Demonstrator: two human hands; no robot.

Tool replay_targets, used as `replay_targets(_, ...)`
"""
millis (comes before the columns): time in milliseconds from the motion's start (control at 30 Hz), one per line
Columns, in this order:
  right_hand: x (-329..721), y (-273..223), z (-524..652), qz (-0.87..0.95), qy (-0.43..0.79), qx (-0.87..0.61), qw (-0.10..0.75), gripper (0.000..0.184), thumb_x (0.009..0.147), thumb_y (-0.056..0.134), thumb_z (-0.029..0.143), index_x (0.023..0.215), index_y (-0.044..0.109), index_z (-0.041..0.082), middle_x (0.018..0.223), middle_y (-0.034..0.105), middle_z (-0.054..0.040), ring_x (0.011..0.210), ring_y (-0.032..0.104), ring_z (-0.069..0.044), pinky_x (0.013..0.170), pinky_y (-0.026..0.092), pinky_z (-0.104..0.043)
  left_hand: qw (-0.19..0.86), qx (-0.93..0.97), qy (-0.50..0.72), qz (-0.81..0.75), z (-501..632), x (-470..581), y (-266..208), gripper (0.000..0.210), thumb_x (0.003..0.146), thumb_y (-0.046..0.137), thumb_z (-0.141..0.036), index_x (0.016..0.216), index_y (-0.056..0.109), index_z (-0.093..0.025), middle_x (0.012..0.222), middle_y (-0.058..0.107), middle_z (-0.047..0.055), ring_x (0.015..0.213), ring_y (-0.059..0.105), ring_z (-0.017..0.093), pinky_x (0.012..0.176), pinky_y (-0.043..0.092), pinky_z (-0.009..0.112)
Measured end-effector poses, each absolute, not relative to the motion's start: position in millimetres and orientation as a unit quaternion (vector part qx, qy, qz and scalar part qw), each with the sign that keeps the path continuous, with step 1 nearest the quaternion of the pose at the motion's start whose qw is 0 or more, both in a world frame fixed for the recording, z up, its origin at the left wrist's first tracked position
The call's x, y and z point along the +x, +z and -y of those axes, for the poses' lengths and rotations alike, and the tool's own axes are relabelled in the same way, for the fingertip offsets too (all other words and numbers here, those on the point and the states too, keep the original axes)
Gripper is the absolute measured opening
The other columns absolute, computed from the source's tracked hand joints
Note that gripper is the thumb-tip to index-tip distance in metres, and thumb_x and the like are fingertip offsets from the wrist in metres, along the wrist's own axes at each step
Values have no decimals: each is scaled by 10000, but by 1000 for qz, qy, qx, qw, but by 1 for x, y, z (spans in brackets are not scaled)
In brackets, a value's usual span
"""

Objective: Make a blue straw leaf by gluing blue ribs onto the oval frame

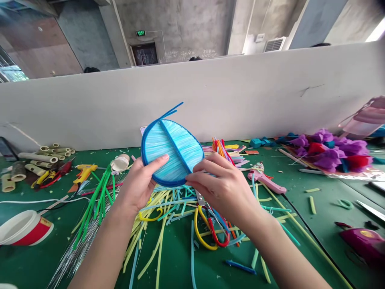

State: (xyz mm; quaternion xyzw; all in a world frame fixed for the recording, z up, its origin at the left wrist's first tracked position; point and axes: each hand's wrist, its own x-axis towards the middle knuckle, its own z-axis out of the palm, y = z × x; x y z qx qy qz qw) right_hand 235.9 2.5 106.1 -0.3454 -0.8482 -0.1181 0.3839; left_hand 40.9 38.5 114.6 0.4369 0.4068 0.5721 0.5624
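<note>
A leaf-shaped piece made of pipe cleaners (168,148) is held up above the table, light blue inside with a darker blue rim and middle rib. Two dark blue ends stick out past its top. My left hand (147,176) grips it at the lower left, thumb flat on the front and fingers behind. At the lower right rim, by the foot of the rib, my right hand (216,176) pinches the edge between thumb and fingers. Below it lie scissors with yellow and red handles (207,228), among loose yellow-green and blue pipe cleaners (159,241).
Green pipe cleaners (100,196), a yellow glue gun (85,172), bamboo pieces (42,160) and a paper cup (25,228) are on the left. To the right are a pink glue gun (267,182), purple and red flowers (331,152) and a magenta tool (363,243). A white partition (120,104) stands behind.
</note>
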Motion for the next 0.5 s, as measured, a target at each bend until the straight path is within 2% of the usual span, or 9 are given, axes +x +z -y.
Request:
replay_targets(100, 233, 106, -2, 844, -126, -335, 400, 122, 921, 642, 195, 958, 757, 205, 943, 681, -69, 876, 545, -213, 799, 491, -371, 560, 431, 581, -404, -39, 42, 114, 343, 747, 822, -249, 1061, 745, -134, 1021, 780, 108, 875, 749, 259, 742, 638, 355)
replay_targets(233, 230, 102, -3, 838, -141, -328, 412, 176, 882, 637, 90, 889, 751, 223, 950, 670, -62, 880, 529, -210, 799, 469, -369, 583, 431, 573, -382, -40, 44, 110, 283, 760, 813, -241, 1015, 739, -144, 977, 781, 82, 830, 746, 211, 725, 624, 296)
replay_targets(367, 228, 95, -8, 839, -149, -329, 406, 207, 899, 581, 54, 916, 726, 202, 900, 685, -52, 838, 525, -194, 784, 458, -354, 578, 424, 589, -374, -45, 46, 104, 280, 760, 813, -240, 1007, 735, -135, 1002, 778, 96, 842, 744, 204, 738, 619, 286)
replay_targets(433, 222, 91, -7, 826, -128, -352, 422, 178, 931, 560, 93, 961, 711, 183, 885, 690, -59, 816, 533, -188, 775, 460, -348, 556, 407, 621, -374, -49, 48, 101, 307, 743, 826, -241, 1016, 733, -138, 1042, 772, 100, 859, 744, 204, 760, 619, 296)
replay_targets(500, 211, 86, -4, 777, -51, -403, 480, 139, 964, 553, 188, 953, 689, 164, 869, 685, -69, 791, 557, -180, 749, 467, -332, 527, 379, 663, -373, -51, 53, 100, 322, 732, 833, -247, 1020, 727, -147, 1088, 762, 100, 902, 740, 208, 798, 616, 311)
